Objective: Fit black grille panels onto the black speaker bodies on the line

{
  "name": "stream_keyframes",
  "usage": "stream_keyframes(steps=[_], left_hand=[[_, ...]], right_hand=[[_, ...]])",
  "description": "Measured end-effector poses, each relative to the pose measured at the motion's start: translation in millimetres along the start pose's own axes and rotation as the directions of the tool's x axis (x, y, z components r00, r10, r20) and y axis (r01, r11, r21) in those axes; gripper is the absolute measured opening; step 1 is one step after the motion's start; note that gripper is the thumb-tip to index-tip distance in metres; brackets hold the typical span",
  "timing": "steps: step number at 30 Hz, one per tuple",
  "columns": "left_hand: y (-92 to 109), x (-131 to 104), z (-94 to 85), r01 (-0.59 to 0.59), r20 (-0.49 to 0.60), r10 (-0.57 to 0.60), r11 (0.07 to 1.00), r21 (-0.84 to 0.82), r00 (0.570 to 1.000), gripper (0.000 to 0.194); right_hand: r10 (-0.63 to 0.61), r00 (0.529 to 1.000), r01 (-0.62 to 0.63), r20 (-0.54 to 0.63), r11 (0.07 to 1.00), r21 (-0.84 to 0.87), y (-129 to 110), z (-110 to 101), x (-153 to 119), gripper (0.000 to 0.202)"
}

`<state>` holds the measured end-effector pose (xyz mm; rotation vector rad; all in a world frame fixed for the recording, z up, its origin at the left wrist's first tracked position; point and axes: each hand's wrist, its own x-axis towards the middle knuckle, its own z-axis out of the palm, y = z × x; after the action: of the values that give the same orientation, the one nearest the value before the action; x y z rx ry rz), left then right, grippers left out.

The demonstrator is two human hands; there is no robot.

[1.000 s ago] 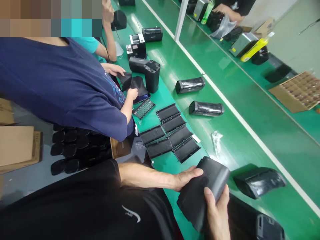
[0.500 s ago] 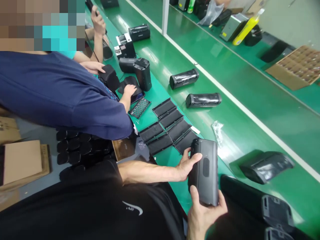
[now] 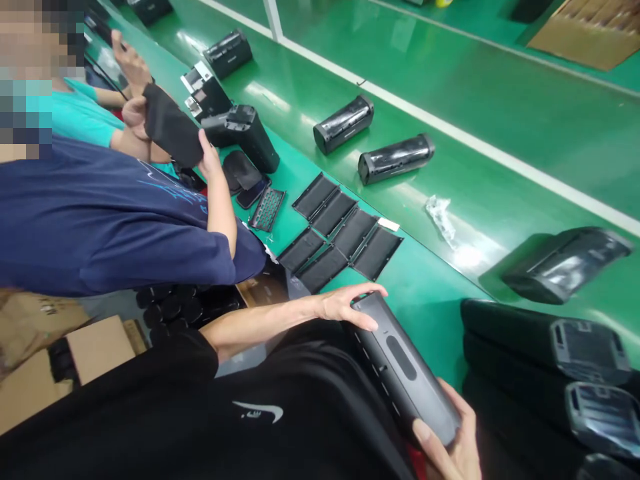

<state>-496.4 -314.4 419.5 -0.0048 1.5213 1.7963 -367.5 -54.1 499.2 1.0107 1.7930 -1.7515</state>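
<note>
- The left hand [image 3: 345,305] grips one end of the black speaker housing [image 3: 420,393], the thumb on its upper face and the fingers over the end edge.
- The right hand [image 3: 457,433] is closed around the other end, thumb and fingers on opposite sides.
- So the housing is between the two hands, slanted, near the person's front; the face with the oval recess [image 3: 401,358] is turned up.
- The step in hand seems to be two-handed handling of this housing, its recessed face presented to view. I judge that any next move calls for support at both ends, because the smooth surface could slip.
- Beyond the left hand, apart from it, several black panels [image 3: 355,231] lie on the green bench [image 3: 430,293].
- To the right of the right hand, other dark housings [image 3: 590,350] lie side by side.
- Far beyond both hands is a cardboard tray [image 3: 575,53]; it holds brown contents in rows, too unclear to name.
- Left of the left hand, low down, a cardboard carton [image 3: 100,350] has something black beside its flap; I cannot tell if it is inside.
- Nearer to that forearm are rounded black parts [image 3: 170,310]; their container, if any, is hidden.
</note>
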Motion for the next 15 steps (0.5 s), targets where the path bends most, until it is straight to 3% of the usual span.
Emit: stream_keyframes(steps=[3,8,12,15], left_hand=[[2.0,-4.0,1.1,-0.011,-0.053,0.016,0.995,0.099,0.998,0.074],[9.0,-9.6,-7.1,0.02,0.067,-0.033,0.982,0.186,0.997,0.085],[-2.1,-11.9,0.5,0.077,-0.069,-0.078,0.997,-0.016,0.995,0.075],[-17.9,-5.6,20.4,0.058,-0.197,-0.135,0.933,-0.354,0.971,0.071]], right_hand=[[0.023,0.999,-0.025,0.044,0.998,0.056,-0.9,2.9,2.7,0.081],[0.038,0.997,-0.042,0.073,0.998,0.052,4.1,-7.8,11.9,0.083],[0.049,0.99,-0.046,0.129,0.999,-0.024,-1.5,-24.1,29.4,0.083],[-0.046,0.998,0.046,0.041,0.999,-0.02,-12.1,-20.2,47.8,0.088]])
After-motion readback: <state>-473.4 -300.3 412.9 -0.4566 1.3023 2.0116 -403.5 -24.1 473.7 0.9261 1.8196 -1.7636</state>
